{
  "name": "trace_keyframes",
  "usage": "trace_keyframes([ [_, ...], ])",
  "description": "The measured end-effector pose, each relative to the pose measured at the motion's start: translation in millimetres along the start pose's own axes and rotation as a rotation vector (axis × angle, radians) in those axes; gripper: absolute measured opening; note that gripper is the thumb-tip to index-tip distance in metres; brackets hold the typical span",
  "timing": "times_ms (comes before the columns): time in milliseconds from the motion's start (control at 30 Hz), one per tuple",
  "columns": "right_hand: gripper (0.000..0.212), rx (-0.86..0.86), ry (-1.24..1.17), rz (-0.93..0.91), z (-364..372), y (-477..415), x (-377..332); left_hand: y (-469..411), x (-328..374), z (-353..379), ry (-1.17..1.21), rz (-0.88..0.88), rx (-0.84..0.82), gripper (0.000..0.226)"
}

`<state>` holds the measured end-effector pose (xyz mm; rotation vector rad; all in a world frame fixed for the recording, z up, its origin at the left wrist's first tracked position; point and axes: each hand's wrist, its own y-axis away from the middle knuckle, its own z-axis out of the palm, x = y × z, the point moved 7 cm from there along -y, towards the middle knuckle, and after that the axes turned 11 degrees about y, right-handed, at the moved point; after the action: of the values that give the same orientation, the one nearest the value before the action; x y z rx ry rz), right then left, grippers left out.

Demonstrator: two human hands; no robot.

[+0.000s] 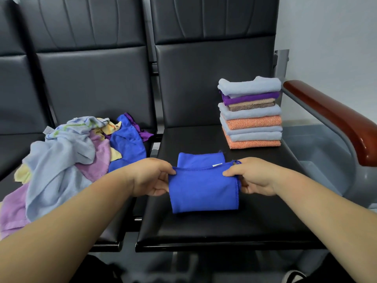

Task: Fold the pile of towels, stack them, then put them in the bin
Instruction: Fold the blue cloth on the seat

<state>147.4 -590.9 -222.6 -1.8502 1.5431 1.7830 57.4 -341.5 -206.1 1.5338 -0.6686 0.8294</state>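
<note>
Royal-blue microfibre towel (pixel 204 190), half-folded: left hand (pixel 152 176) and right hand (pixel 252 176) pinch its upper corners; align edges squarely before creasing.

A: Where is your camera?
B: It sits on your head. It looks forward and down at the black seat (pixel 204 227), close over your left hand (pixel 151 176), your right hand (pixel 254 176) and the blue towel (pixel 204 190) between them.

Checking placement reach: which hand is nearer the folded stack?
Right. The right hand grips the blue towel in front of the stack; the left hand grips its other side, nearer the pile.
</note>
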Motion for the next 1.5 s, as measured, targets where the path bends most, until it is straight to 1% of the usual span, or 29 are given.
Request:
trace_keyframes([
  [67, 0.021, 0.076, -0.024, 0.002, -5.6, -6.7, -3.7, -9.5, 4.1, -2.5, 0.012, 0.040, 0.062, 0.021],
  [167, 0.021, 0.235, -0.018, -0.019, -15.7, -23.3, -9.5, -25.7, 13.8, -5.3, 0.025, 0.110, 0.156, 0.026],
  [233, 0.021, 0.330, 0.036, -0.042, -20.9, -35.1, -14.1, -39.3, 19.7, -8.0, 0.037, 0.162, 0.206, 0.022],
  [300, 0.012, 0.404, 0.119, -0.085, -23.1, -45.6, -20.3, -54.9, 26.6, -11.2, 0.035, 0.234, 0.255, 0.019],
  [433, 0.019, 0.567, 0.237, -0.110, -32.2, -68.3, -22.1, -88.5, 34.3, -17.5, -0.102, 0.329, 0.390, 0.013],
  [533, 0.012, 0.628, 0.351, -0.088, -36.3, -82.8, -20.6, -110.5, 36.9, -18.0, -0.302, 0.381, 0.465, 0.017],
  [600, 0.012, 0.652, 0.452, -0.071, -36.3, -87.9, -18.8, -116.7, 38.3, -16.6, -0.476, 0.410, 0.517, 0.016],
  [700, 0.014, 0.677, 0.566, -0.057, -37.7, -95.2, -17.1, -124.0, 37.4, -14.4, -0.659, 0.448, 0.582, 0.020],
  [733, 0.016, 0.667, 0.612, -0.034, -38.8, -97.0, -16.4, -124.4, 37.2, -13.5, -0.707, 0.447, 0.598, 0.022],
  [800, 0.027, 0.600, 0.730, 0.053, -40.3, -98.4, -13.8, -124.9, 35.9, -12.4, -0.779, 0.410, 0.604, 0.032],
  [867, 0.034, 0.509, 0.808, 0.140, -39.1, -95.4, -11.0, -126.7, 32.6, -13.0, -0.843, 0.314, 0.567, 0.042],
  [900, 0.033, 0.475, 0.834, 0.158, -36.8, -93.9, -10.3, -128.0, 30.3, -13.0, -0.876, 0.261, 0.532, 0.042],
  [933, 0.032, 0.452, 0.864, 0.157, -33.2, -94.3, -10.2, -130.0, 26.4, -12.6, -0.891, 0.219, 0.492, 0.038],
  [1000, 0.026, 0.427, 0.910, 0.136, -22.3, -94.6, -13.2, -131.6, 20.0, -11.3, -0.844, 0.184, 0.427, 0.026],
  [1067, 0.017, 0.423, 0.891, 0.108, -12.9, -95.3, -16.6, -128.3, 19.1, -11.4, -0.746, 0.191, 0.413, 0.023],
  [1200, 0.016, 0.467, 0.752, 0.012, -14.8, -83.7, -18.1, -115.7, 26.3, -9.4, -0.464, 0.303, 0.415, 0.019],
  [1300, 0.002, 0.455, 0.442, -0.117, -22.8, -72.4, -21.2, -103.3, 39.0, -0.2, -0.235, 0.403, 0.376, 0.017],
  [1367, 0.011, 0.480, 0.262, -0.205, -32.8, -59.2, -32.9, -87.6, 59.1, 10.9, -0.194, 0.527, 0.374, 0.015],
  [1400, 0.011, 0.509, 0.215, -0.249, -38.5, -53.3, -39.9, -79.7, 70.3, 15.7, -0.196, 0.593, 0.383, 0.015],
  [1500, 0.009, 0.630, 0.163, -0.356, -65.5, -34.1, -64.5, -58.3, 109.7, 29.8, -0.182, 0.736, 0.396, 0.014],
])
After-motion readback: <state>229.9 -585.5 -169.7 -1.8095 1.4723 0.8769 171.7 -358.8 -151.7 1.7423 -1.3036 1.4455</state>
